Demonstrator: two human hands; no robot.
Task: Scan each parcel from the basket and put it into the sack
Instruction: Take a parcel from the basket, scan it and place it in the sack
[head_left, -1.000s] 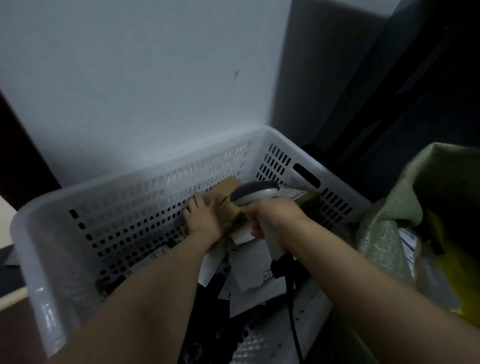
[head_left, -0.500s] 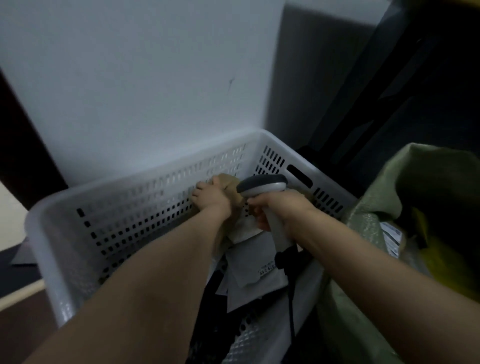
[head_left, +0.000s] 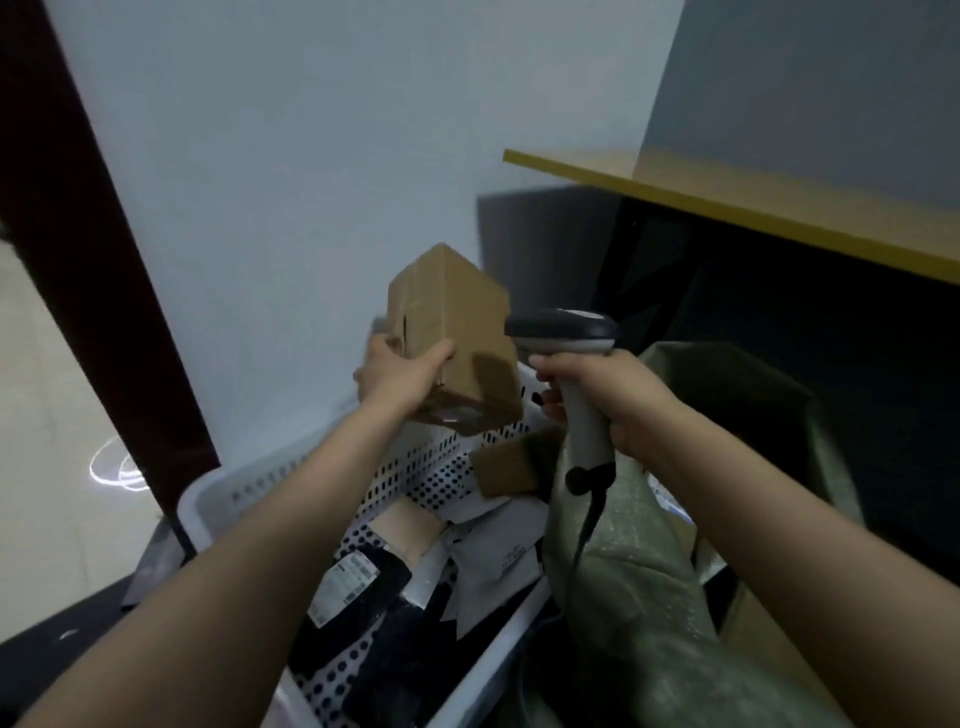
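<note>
Basket: white perforated plastic basket (head_left: 218, 499), nearest the camera, standing on a dark surface.
Contents: black bags (head_left: 374, 587) with white labels and pale mailers (head_left: 498, 561) lie in the basket, with a small brown carton (head_left: 511, 465) at its far right corner.
Sack: green woven sack (head_left: 639, 597) slumped against the basket's right side.
Left hand: left hand (head_left: 400, 374) above the basket's far wall, fingers and thumb clamped on the lower end of a tilted cardboard parcel (head_left: 457, 332).
Right hand: right hand (head_left: 597, 395) above the basket's far right corner, fingers wrapped round the handle of a grey scanner (head_left: 563, 332). The scanner's head is just right of the parcel.
Cable: black cable (head_left: 587, 519) hanging over the sack.
Floor: pale tiles (head_left: 47, 441) left of the basket, with a bright reflection.
Room: pale wall (head_left: 311, 156) behind the basket, dark red post (head_left: 78, 260) behind-left, and yellow board (head_left: 753, 202) behind-right with darkness beneath.
</note>
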